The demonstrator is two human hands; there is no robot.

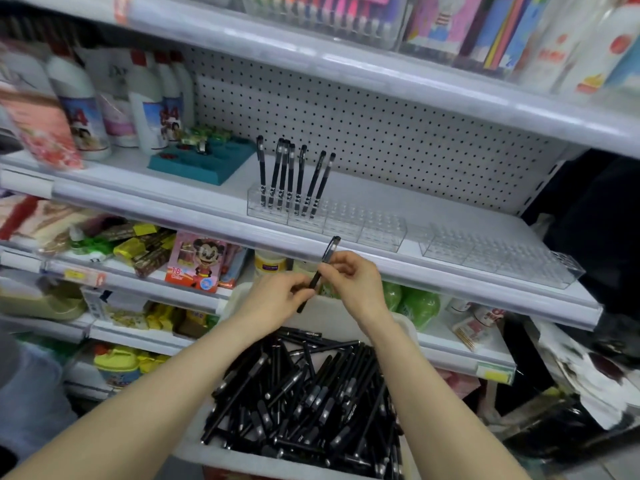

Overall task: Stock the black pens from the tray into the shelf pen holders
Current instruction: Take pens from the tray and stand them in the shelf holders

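One black pen [327, 256] is tilted in the air just below the shelf edge, held by both hands. My left hand [277, 301] pinches its lower part and my right hand [353, 280] grips its middle. Beneath my forearms a white tray [207, 453] holds several loose black pens [304, 396] in a heap. On the shelf above, clear pen holders [367, 228] stand in a row. Several black pens [294, 178] stand upright in the leftmost holders. More clear holders [502, 258] sit further right with nothing in them.
A teal display block [204, 162] and white bottles [149, 98] stand at the shelf's left. A pegboard backs the shelf. Lower shelves carry snacks, a pink toy box [195, 259] and green packets [420, 306]. Dark bags lie at the right.
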